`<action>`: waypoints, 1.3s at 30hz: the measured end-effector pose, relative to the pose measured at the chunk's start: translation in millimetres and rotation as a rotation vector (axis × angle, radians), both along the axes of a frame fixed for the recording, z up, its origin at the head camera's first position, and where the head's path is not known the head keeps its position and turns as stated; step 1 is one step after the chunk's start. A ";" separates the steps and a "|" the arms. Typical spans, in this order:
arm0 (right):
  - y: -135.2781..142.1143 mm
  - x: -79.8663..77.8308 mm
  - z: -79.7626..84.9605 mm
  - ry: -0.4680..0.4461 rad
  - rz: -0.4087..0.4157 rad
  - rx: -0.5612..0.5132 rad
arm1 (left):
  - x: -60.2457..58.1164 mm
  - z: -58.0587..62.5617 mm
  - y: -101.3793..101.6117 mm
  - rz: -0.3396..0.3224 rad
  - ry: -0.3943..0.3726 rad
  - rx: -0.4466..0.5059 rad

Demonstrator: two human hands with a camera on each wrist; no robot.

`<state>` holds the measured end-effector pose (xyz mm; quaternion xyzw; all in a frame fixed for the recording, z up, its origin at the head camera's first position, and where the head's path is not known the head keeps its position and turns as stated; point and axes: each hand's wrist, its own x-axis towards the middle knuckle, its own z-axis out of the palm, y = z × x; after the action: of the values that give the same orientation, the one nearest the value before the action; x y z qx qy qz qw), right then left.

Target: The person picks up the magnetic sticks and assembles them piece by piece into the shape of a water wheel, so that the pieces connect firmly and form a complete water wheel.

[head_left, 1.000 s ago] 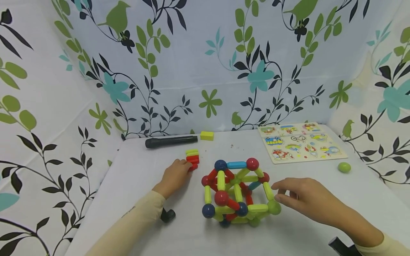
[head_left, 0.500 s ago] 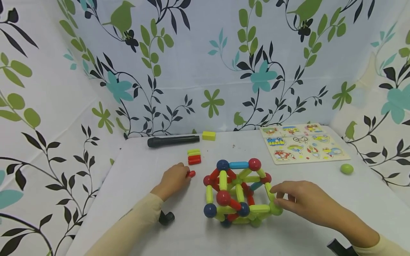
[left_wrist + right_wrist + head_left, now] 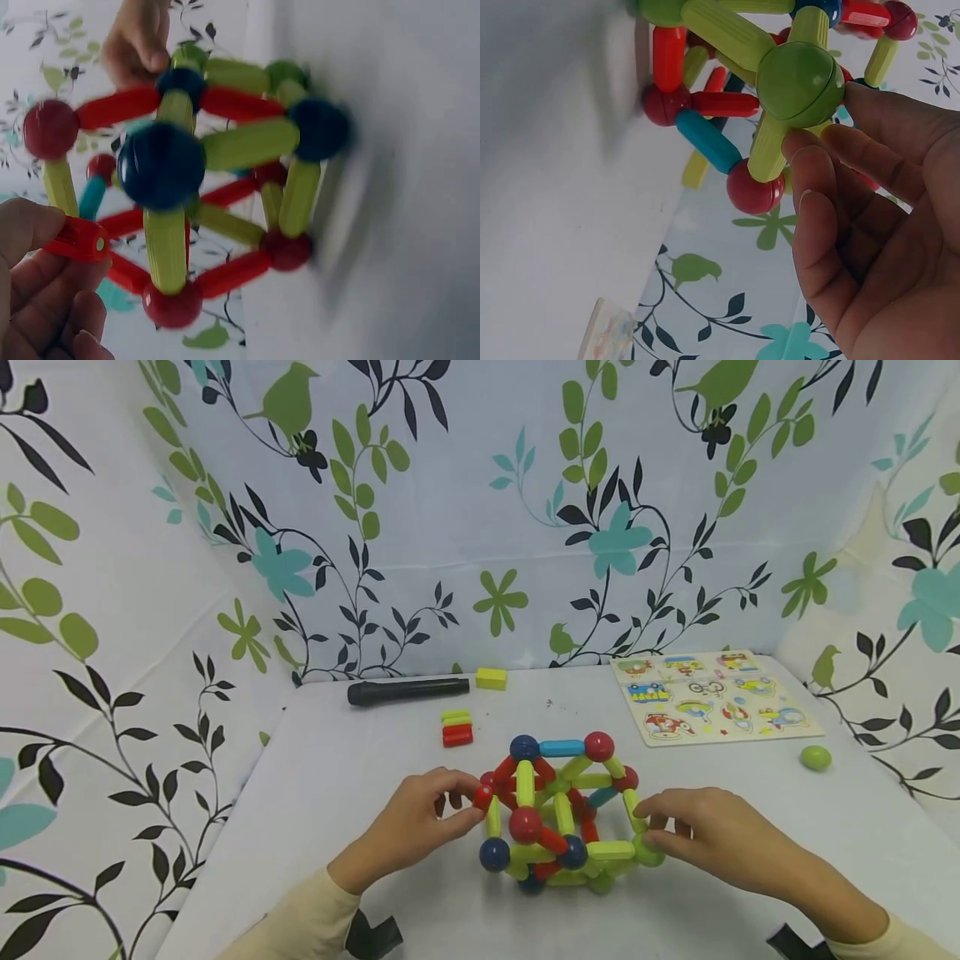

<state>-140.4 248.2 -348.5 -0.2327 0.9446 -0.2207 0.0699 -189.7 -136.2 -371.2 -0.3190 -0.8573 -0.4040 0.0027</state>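
A ball-and-stick magnetic structure (image 3: 526, 825) of red, blue and green balls with coloured rods stands on the white table. My left hand (image 3: 416, 818) pinches a short red rod (image 3: 81, 238) between thumb and fingers, close by the structure's left side. In the left wrist view, the rod's free end points toward the frame; whether it touches the structure I cannot tell. At the opposite side, my right hand (image 3: 712, 827) holds the structure by its lower corner. Thumb and fingers lie around a green ball (image 3: 799, 84) and its rod in the right wrist view.
Loose red rods (image 3: 457, 735) and yellow-green rods (image 3: 455, 717) lie behind my left hand. Farther back are a black microphone (image 3: 408, 691) and a yellow block (image 3: 491, 678). A picture puzzle board (image 3: 716, 700) lies back right, with a green ball (image 3: 815, 757) beside it.
My left hand has taken a red rod from the small row and carried it right and nearer, up to the structure. The right hand has moved slightly in and now holds the structure's corner.
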 end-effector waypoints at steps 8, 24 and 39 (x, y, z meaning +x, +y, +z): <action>0.7 0.0 0.2 0.011 0.018 -0.023 | 17.4 -2.8 10.9 -0.157 0.085 0.014; 1.3 0.8 -1.5 0.011 0.018 -0.049 | 23.1 2.5 23.8 -0.194 0.258 -0.113; 3.4 0.4 -3.6 0.008 0.019 -0.042 | 24.3 -4.3 21.1 -0.162 0.247 -0.115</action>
<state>-140.0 251.6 -352.1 -0.2439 0.9378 -0.2388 0.0631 -165.4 -115.1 -375.6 -0.4339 -0.8437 -0.3109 0.0574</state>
